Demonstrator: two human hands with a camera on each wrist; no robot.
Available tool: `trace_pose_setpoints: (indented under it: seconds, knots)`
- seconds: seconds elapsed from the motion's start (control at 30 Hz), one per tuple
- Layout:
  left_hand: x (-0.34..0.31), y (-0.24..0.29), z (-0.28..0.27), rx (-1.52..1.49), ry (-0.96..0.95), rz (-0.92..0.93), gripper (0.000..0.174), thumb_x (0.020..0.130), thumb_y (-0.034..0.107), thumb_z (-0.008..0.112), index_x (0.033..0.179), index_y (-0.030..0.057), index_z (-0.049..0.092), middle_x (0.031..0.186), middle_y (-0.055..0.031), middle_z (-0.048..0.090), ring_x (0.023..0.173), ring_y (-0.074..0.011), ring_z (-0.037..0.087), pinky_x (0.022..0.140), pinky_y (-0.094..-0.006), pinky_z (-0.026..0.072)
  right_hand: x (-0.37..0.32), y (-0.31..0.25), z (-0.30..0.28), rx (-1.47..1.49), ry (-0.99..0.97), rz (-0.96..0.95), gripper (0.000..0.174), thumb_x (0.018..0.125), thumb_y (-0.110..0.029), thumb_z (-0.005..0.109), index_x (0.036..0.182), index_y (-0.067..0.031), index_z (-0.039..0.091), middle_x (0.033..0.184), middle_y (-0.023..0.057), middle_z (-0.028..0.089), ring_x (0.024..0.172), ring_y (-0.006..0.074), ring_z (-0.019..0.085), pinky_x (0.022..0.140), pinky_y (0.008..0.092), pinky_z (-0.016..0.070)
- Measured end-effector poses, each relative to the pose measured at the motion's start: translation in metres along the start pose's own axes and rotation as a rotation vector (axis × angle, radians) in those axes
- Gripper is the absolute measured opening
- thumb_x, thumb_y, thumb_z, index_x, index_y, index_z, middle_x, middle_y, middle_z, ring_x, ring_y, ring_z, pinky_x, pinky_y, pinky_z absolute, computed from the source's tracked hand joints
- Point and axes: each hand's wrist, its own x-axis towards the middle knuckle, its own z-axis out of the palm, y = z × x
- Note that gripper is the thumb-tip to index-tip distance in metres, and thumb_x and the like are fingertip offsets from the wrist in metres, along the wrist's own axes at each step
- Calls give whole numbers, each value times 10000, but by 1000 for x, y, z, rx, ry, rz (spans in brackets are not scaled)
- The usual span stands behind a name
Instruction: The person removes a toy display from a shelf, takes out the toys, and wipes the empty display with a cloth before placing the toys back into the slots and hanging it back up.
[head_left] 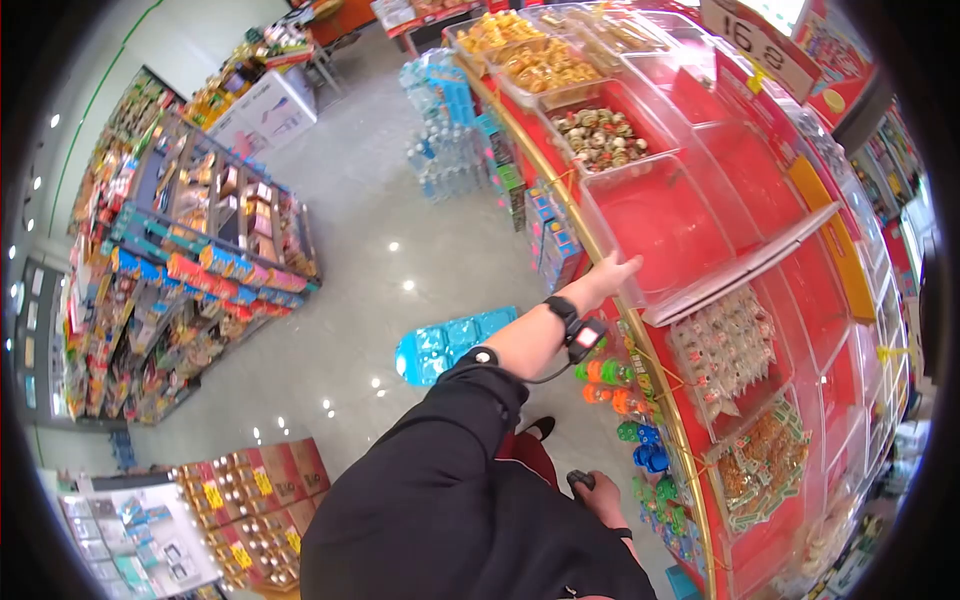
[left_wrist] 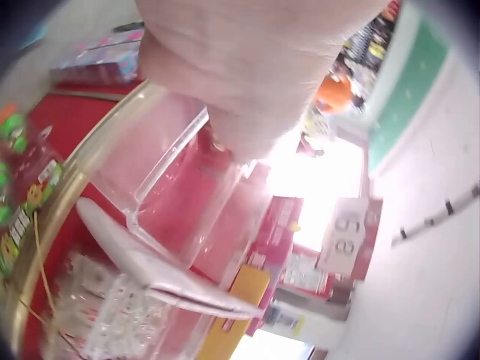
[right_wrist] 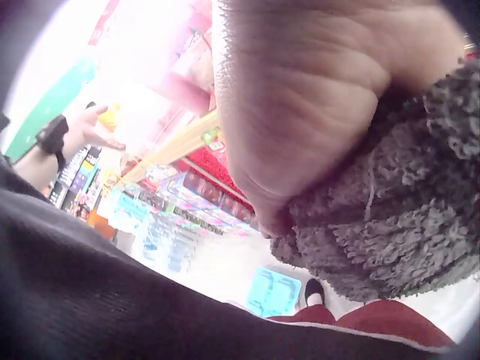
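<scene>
My left hand [head_left: 610, 279] reaches over the near edge of a clear bin [head_left: 655, 225] with a red bottom, its fingers extended and holding nothing. In the right wrist view the left hand [right_wrist: 88, 133] shows spread fingers. A pale, flat divider or lid [head_left: 745, 265] stands tilted beside that bin; in the left wrist view the pale panel [left_wrist: 161, 274] lies below the hand [left_wrist: 247, 75]. My right hand [head_left: 602, 497] is low beside my body, curled round a small dark thing [head_left: 579, 482]. The right wrist view shows grey fuzzy material [right_wrist: 382, 210] against the palm [right_wrist: 300, 97].
Bins hold wrapped snacks [head_left: 725, 350], green-and-brown packets [head_left: 760, 465], mixed pieces [head_left: 603, 138] and yellow snacks [head_left: 550, 66]. A gold rail [head_left: 565, 195] edges the counter. Blue packs [head_left: 455, 343] and water bottles [head_left: 445, 155] stand on the floor. Shelves [head_left: 200, 250] stand at left.
</scene>
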Motion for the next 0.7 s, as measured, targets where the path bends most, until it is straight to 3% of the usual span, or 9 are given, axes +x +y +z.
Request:
trace_pose_setpoints:
  seconds: [0.1, 0.17, 0.23, 0.3, 0.37, 0.4, 0.47, 0.63, 0.7]
  knots:
    - [3, -11, -7, 173, -35, 35, 985, 882, 491, 651, 1496, -84, 138, 1481, -293, 341, 1372, -355, 373, 1096, -386, 357, 7, -11, -5, 5, -95, 33, 512, 787, -404, 694, 1142, -40, 637, 1049, 204, 670, 1003, 377, 629, 888, 442, 494]
    - [-21, -23, -26, 409, -49, 222, 733, 878, 451, 630, 1370, -59, 445, 1257, -257, 595, 1182, -318, 584, 982, -367, 459, 19, -4, 1, 41, -50, 35, 507, 791, -410, 695, 1135, -42, 639, 1046, 206, 669, 1004, 374, 630, 891, 443, 493]
    - [-49, -77, -50, 582, 117, 136, 583, 875, 405, 628, 1239, -49, 582, 1156, -237, 656, 1080, -319, 642, 919, -393, 499, 26, -3, 4, -20, -41, 20, 507, 800, -420, 682, 1138, -44, 638, 1049, 202, 672, 1000, 381, 630, 894, 444, 492]
    - [-107, -120, -87, 630, -14, -131, 512, 870, 397, 611, 1150, -31, 638, 1127, -241, 659, 1048, -374, 636, 886, -427, 508, 30, -18, 3, -6, -74, 27, 461, 804, -396, 669, 1099, -42, 656, 1036, 204, 670, 993, 384, 628, 876, 451, 492]
    - [-161, -203, -138, 952, -186, -396, 467, 858, 386, 600, 1088, -16, 666, 1073, -243, 667, 1003, -400, 637, 865, -453, 509, 37, -31, 10, -37, -63, -7, 418, 803, -367, 667, 1095, -67, 673, 1004, 195, 678, 951, 374, 642, 859, 436, 500]
    - [-196, -246, -169, 1074, -244, -409, 449, 845, 379, 607, 1071, -3, 672, 1031, -234, 676, 978, -401, 642, 852, -480, 506, 43, -37, 16, -20, -97, 4, 402, 802, -356, 671, 1084, -70, 680, 999, 193, 679, 944, 368, 645, 852, 431, 504]
    - [-271, -258, -219, 1142, -307, -572, 425, 824, 361, 624, 1038, -1, 687, 1051, -235, 671, 996, -402, 638, 872, -483, 501, 54, -47, 31, -15, -156, 24, 385, 801, -345, 676, 1073, -73, 687, 993, 191, 680, 936, 363, 649, 844, 427, 508]
    - [-362, -308, -358, 912, -55, -805, 384, 830, 313, 618, 941, -44, 705, 1009, -270, 664, 971, -416, 640, 859, -470, 512, 88, -117, 97, -8, -256, 80, 355, 791, -300, 697, 1051, -58, 695, 965, 180, 685, 912, 349, 658, 831, 412, 512]
    - [-368, -331, -415, 872, 107, -741, 342, 839, 307, 606, 915, -8, 715, 945, -230, 685, 917, -392, 649, 832, -464, 506, 96, -160, 133, 40, -283, 153, 332, 791, -265, 694, 1040, -46, 694, 948, 165, 688, 883, 314, 666, 811, 388, 514]
